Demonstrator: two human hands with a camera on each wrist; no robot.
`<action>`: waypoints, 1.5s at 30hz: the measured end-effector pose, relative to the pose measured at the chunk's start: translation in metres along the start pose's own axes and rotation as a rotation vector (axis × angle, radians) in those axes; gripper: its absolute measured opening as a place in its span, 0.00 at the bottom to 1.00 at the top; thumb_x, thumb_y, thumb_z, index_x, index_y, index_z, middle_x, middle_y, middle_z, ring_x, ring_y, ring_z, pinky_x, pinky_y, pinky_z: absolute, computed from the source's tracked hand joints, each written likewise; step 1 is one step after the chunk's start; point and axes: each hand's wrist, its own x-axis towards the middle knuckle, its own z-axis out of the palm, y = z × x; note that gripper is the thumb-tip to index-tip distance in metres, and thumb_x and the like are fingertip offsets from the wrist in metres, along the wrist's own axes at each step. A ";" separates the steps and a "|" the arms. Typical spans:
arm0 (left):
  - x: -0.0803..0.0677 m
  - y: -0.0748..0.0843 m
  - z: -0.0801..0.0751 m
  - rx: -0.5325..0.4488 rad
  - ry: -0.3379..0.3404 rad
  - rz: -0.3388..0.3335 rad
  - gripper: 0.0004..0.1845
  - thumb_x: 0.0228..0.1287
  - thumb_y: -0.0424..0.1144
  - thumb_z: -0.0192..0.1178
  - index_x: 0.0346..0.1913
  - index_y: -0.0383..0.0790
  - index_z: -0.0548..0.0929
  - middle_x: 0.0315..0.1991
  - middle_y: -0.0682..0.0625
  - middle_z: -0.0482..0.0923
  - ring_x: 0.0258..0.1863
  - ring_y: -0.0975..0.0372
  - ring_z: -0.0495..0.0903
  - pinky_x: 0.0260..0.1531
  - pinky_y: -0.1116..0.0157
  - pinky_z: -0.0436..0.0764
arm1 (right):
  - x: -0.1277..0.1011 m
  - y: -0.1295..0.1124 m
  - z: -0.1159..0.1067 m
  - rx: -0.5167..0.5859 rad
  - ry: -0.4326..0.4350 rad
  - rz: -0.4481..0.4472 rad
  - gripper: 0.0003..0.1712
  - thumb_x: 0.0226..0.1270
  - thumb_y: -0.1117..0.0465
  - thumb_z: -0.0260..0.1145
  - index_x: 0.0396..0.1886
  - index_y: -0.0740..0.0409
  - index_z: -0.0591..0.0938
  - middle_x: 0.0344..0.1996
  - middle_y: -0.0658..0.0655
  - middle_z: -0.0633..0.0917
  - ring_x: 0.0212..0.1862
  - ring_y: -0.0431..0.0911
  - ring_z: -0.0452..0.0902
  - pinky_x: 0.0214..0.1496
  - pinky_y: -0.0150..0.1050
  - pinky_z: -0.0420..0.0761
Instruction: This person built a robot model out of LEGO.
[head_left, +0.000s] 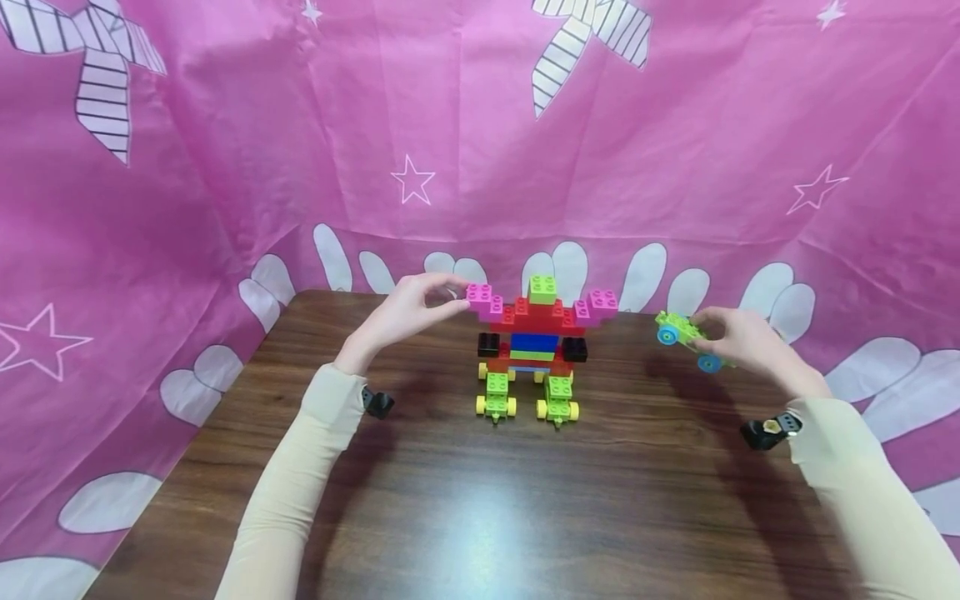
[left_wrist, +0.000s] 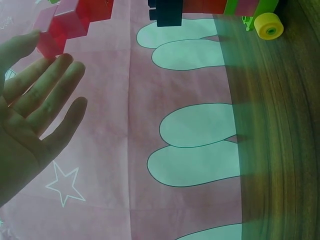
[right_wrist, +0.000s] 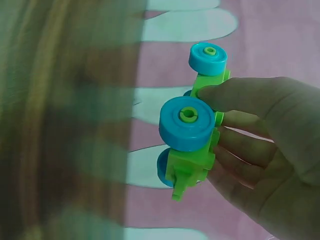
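Note:
A toy figure built of plastic bricks [head_left: 534,317] stands upright on the wooden table, with a red and blue body, pink stepped arms and green wheeled feet. My left hand [head_left: 408,308] pinches the outer pink brick [left_wrist: 52,37] of its left-side arm between thumb and fingertips. Off to the right, my right hand [head_left: 742,337] grips a green toy car base [head_left: 681,327] with blue wheels, holding it raised and tilted. The right wrist view shows the thumb on one side of the car base [right_wrist: 192,157] and the fingers behind it.
A brown wooden table [head_left: 480,500] lies below both hands. Pink cloth [head_left: 480,125] with stars and white ovals hangs along its back and sides. Black wrist cameras [head_left: 377,403] hang under the forearms. Black bricks [head_left: 574,349] jut from the figure's sides.

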 end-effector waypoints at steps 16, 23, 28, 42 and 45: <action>0.000 0.002 -0.002 0.004 0.013 0.019 0.18 0.66 0.47 0.65 0.57 0.51 0.83 0.50 0.54 0.85 0.46 0.62 0.83 0.54 0.56 0.82 | 0.008 -0.074 -0.069 -0.086 0.154 -0.158 0.19 0.55 0.62 0.75 0.47 0.62 0.85 0.37 0.63 0.89 0.42 0.60 0.87 0.46 0.57 0.84; -0.001 0.000 -0.001 0.010 0.013 0.024 0.18 0.66 0.45 0.65 0.57 0.50 0.83 0.50 0.53 0.85 0.46 0.62 0.83 0.54 0.58 0.81 | 0.019 -0.105 -0.085 -0.088 0.167 -0.242 0.17 0.53 0.63 0.76 0.45 0.60 0.87 0.34 0.58 0.90 0.38 0.54 0.86 0.46 0.53 0.85; -0.001 -0.001 0.000 0.008 0.004 0.015 0.19 0.66 0.48 0.64 0.58 0.50 0.82 0.51 0.53 0.85 0.47 0.62 0.83 0.55 0.57 0.81 | 0.030 -0.124 -0.092 -0.114 0.189 -0.332 0.16 0.51 0.62 0.78 0.42 0.57 0.88 0.31 0.55 0.90 0.31 0.46 0.85 0.34 0.35 0.82; -0.001 -0.002 0.001 -0.011 0.020 0.010 0.18 0.65 0.48 0.66 0.57 0.51 0.83 0.50 0.53 0.86 0.45 0.63 0.83 0.53 0.59 0.81 | 0.052 -0.183 -0.095 -0.097 0.072 -0.485 0.18 0.55 0.64 0.77 0.47 0.59 0.87 0.37 0.55 0.90 0.35 0.45 0.86 0.41 0.43 0.87; -0.001 -0.002 0.002 -0.009 0.027 0.014 0.18 0.65 0.47 0.66 0.57 0.50 0.83 0.49 0.53 0.86 0.45 0.62 0.83 0.53 0.59 0.81 | 0.057 -0.192 -0.093 -0.074 0.026 -0.497 0.18 0.56 0.66 0.76 0.48 0.60 0.86 0.39 0.57 0.90 0.39 0.48 0.87 0.45 0.47 0.87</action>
